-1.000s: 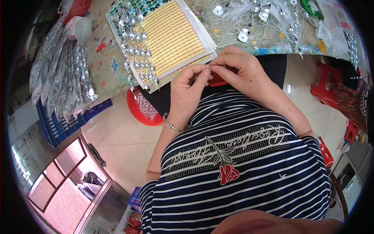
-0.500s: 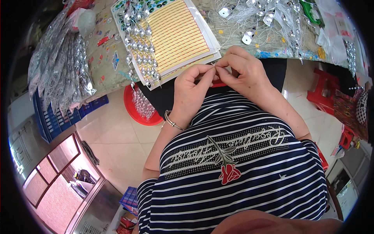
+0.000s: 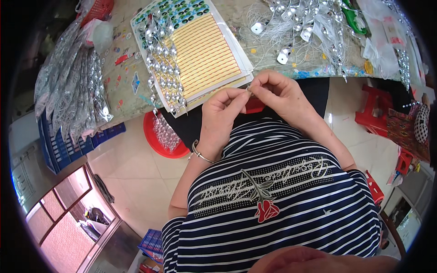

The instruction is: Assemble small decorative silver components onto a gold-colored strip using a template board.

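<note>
My left hand (image 3: pixel 221 116) and my right hand (image 3: pixel 283 93) meet fingertip to fingertip just off the table's front edge. Both are closed in a pinch on something small, too tiny to name. Just beyond my left hand lies a sticker sheet (image 3: pixel 207 50) with yellow and red rows, over a sheet of green-blue eye-like stickers (image 3: pixel 191 11). Strings of shiny silver spinner-shaped pieces (image 3: pixel 166 68) lie across the sheets' left side and hang over the edge. Past my right hand are silver pieces with clear line (image 3: pixel 307 29) and a loose silver piece (image 3: pixel 284 55).
Bundles of silver strands in clear wrap (image 3: pixel 75 86) hang over the table's left end. Below the edge stands a red basin (image 3: pixel 152 139) holding silver pieces. Blue crates (image 3: pixel 68 143) are at left, a red stool (image 3: pixel 375 109) at right. A green object (image 3: pixel 355 18) lies at the far right.
Both hands sit slightly lower in the picture, still pinched together, with a slightly wider gap at the fingertips. The whole view has shifted a little.
</note>
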A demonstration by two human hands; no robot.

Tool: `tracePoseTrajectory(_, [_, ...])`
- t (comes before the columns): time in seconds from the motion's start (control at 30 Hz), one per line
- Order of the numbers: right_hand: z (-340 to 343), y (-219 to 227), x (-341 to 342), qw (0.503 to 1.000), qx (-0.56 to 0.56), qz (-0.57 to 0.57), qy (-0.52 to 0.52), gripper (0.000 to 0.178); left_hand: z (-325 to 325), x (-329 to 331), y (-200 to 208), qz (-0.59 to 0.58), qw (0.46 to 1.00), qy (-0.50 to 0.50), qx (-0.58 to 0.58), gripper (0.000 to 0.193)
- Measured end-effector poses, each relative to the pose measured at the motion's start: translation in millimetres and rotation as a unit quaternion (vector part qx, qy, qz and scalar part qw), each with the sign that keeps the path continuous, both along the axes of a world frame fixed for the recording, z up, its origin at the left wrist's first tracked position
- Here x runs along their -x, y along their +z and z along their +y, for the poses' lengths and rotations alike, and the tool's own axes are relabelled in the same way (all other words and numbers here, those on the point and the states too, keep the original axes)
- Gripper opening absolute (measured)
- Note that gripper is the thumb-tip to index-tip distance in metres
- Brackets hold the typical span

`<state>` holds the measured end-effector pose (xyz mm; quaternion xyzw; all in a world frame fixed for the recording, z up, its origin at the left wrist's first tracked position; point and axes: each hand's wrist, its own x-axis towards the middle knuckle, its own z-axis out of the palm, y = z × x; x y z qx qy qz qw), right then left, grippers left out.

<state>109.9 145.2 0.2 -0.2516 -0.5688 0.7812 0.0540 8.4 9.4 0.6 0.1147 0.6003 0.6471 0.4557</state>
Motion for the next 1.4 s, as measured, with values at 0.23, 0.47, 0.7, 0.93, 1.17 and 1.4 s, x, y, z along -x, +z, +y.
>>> tracePoseTrajectory(0.23, [-1.8, -15.5, -15.6, 0.968, -0.233, 0.087, 0.011, 0.002, -8.8, -8.9, -17.5, 0.087, 0.991, -0.021, 0.098, 0.014])
tracePoseTrajectory(0.47, [-15.2, -11.6, -26.3, 0.983, -0.170, 0.046, 0.042, 0.015, -12.8, -24.7, -1.0, 0.069, 0.997, -0.014, 0.041, 0.011])
tracePoseTrajectory(0.7, [-9.9, -23.1, -38.0, 0.979, -0.183, 0.090, 0.017, 0.016, -6.4, -25.3, -1.5, 0.050, 0.996, -0.059, 0.036, 0.009])
tracePoseTrajectory(0.93, [3.8, -24.1, -45.0, 0.974, -0.209, 0.090, 0.009, 0.016, 3.2, -25.2, -7.1, 0.032, 0.994, -0.098, 0.033, 0.012])
tracePoseTrajectory(1.17, [13.8, -20.1, -39.8, 0.977, -0.195, 0.064, 0.052, 0.018, 5.1, -20.8, -14.4, 0.025, 0.993, -0.105, 0.052, 0.010])
tracePoseTrajectory(1.4, [23.9, -23.8, -38.2, 0.981, -0.173, 0.082, 0.042, 0.015, 16.9, -20.0, -7.8, 0.019, 0.991, -0.096, 0.086, 0.009])
